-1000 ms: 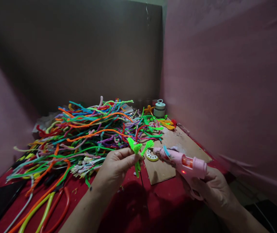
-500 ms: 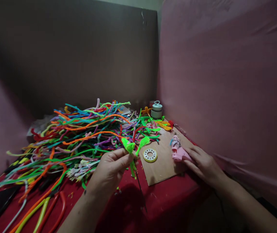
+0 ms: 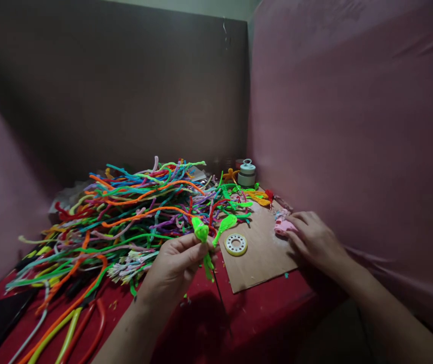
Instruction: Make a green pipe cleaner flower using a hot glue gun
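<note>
My left hand (image 3: 180,260) pinches a bright green pipe-cleaner piece (image 3: 201,230) between thumb and fingers. It has a bud-like top, a leaf (image 3: 228,222) leaning out to the right, and short ends below the fingers. My right hand (image 3: 313,240) is closed around the back of a pink hot glue gun (image 3: 284,226), low over the right side of the cardboard sheet (image 3: 257,263). The gun's nozzle end points away from me and looks crusted; its handle is hidden by my fingers. A roll of yellow-edged tape (image 3: 235,244) lies flat on the cardboard between my hands.
A big heap of coloured pipe cleaners (image 3: 140,197) covers the table's left side. Red- and yellow-handled pliers (image 3: 83,328) lie at the front left. At the back stands a pale green lidded jar (image 3: 247,174), near orange pipe-cleaner pieces (image 3: 257,197). A pink-covered wall (image 3: 352,126) borders the right.
My right hand has moved the glue gun forward and slightly right, down toward the cardboard. The left hand keeps its pinch on the green piece, which is turned slightly.
</note>
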`<state>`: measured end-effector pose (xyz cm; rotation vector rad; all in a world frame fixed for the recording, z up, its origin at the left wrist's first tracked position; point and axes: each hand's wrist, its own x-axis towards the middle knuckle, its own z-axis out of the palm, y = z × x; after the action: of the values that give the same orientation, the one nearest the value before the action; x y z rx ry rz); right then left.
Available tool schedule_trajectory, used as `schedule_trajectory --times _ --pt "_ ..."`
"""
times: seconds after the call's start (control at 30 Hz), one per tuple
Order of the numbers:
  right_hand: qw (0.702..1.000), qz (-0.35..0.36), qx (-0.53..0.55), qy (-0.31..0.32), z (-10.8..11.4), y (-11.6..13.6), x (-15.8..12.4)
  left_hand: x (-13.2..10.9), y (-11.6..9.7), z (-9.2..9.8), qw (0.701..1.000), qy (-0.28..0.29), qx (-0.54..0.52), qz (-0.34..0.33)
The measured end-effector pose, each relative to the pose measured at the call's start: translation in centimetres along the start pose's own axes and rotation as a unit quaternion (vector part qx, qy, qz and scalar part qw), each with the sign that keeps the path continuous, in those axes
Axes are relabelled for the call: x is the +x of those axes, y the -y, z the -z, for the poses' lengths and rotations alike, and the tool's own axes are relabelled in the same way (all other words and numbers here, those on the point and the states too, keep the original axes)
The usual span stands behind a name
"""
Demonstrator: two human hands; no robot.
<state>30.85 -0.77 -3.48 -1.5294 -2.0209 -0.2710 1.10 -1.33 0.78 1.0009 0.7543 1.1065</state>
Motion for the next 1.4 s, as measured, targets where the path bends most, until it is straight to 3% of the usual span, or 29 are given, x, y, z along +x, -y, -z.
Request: schedule_trajectory --times 0.07,0.17,0.27,0.33,0.5,0.67,0.73,0.87,0.97,1.4 --pt "0.984 -0.011 0.176 -0.019 0.4 3.2 0.3 -0.2 0.0 0.0 1.0 0.025 -0.008 0.012" --pt "0.919 -0.015 0.394 -0.005 0.5 7.7 0.9 -0.5 0.1 0.2 0.997 0.075 -0.01 0.026" --pt "0.846 0.015 0.533 -0.018 0.1 10.3 1.4 -0.5 0.1 0.3 0.994 0.104 -0.002 0.041" --pt "0.821 0.023 0.571 -0.024 -0.1 10.9 1.4 -0.5 0.2 0.4 0.993 0.109 -0.002 0.045" --pt "0.816 0.021 0.576 -0.045 0.5 10.5 1.2 -0.4 0.2 0.4 0.993 0.112 -0.005 0.038" --pt "0.787 0.017 0.616 -0.039 1.9 10.4 1.8 -0.3 0.2 0.1 0.996 0.077 0.025 0.024" --pt "0.793 0.043 0.607 -0.02 2.2 10.5 2.2 -0.3 0.2 0.0 0.996 0.074 0.048 0.028" --pt "0.84 0.124 0.527 0.02 2.1 10.4 2.6 -0.3 0.4 0.1 0.991 0.094 0.085 0.038" --pt "0.86 0.168 0.482 0.017 1.9 10.5 2.8 -0.4 0.4 0.2 0.987 0.117 0.101 0.051" --pt "0.911 0.202 0.36 -0.011 1.9 11.4 3.2 -0.4 0.5 0.3 0.983 0.116 0.134 0.05"
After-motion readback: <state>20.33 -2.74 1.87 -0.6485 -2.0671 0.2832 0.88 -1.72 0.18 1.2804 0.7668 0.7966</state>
